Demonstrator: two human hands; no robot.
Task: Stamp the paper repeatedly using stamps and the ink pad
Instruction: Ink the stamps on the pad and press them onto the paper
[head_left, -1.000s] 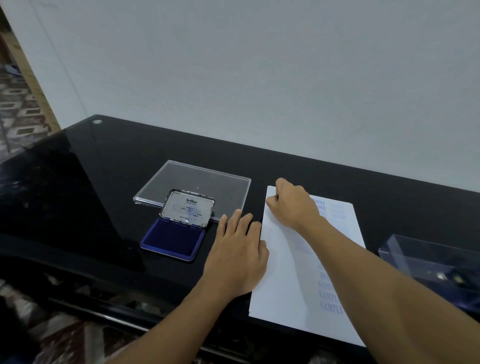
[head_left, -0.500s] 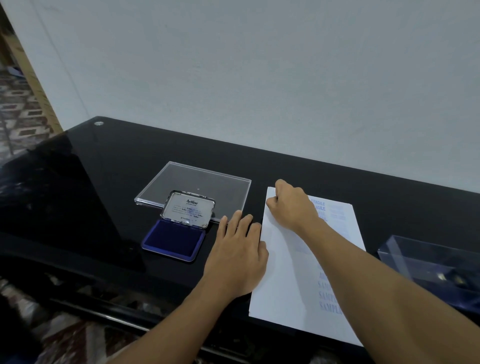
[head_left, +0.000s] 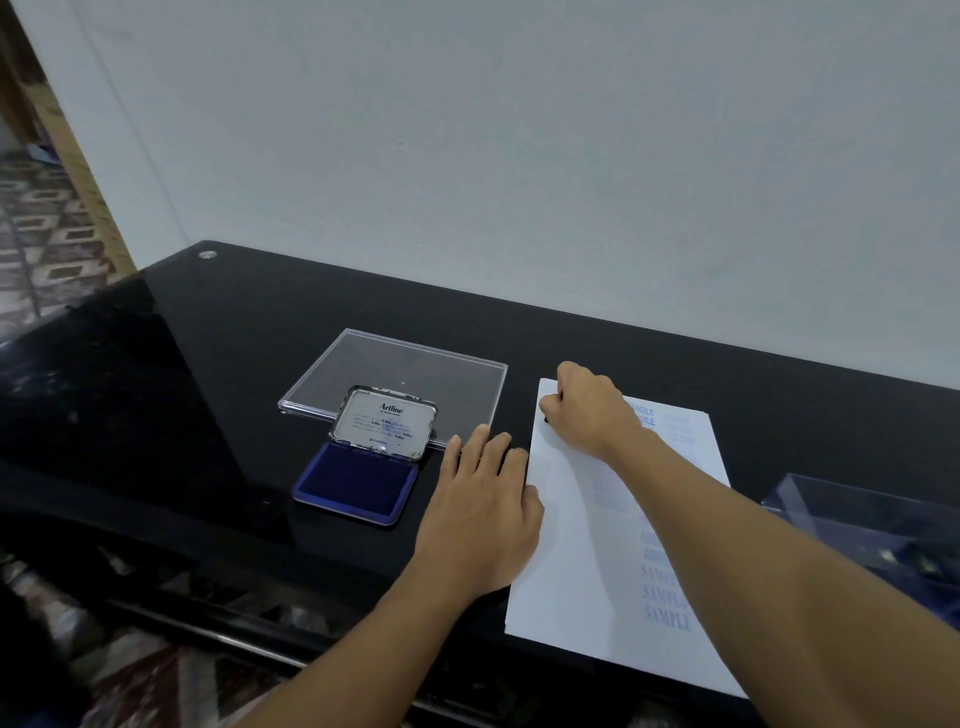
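Observation:
A white sheet of paper (head_left: 566, 551) lies on the black glass table (head_left: 218, 374), with pale blue stamped words along its right half. My right hand (head_left: 587, 410) is closed in a fist over a stamp, pressing down at the paper's far left corner; only a dark sliver of the stamp shows under the fingers. My left hand (head_left: 483, 514) lies flat, fingers spread, holding the paper's left edge. The open ink pad (head_left: 358, 483), blue pad facing up and lid tilted back, sits left of my left hand.
A clear plastic lid (head_left: 410, 374) lies flat behind the ink pad. A clear plastic box (head_left: 872, 525) with dark items inside stands at the right edge. A white wall rises behind the table. Patterned floor shows at the left.

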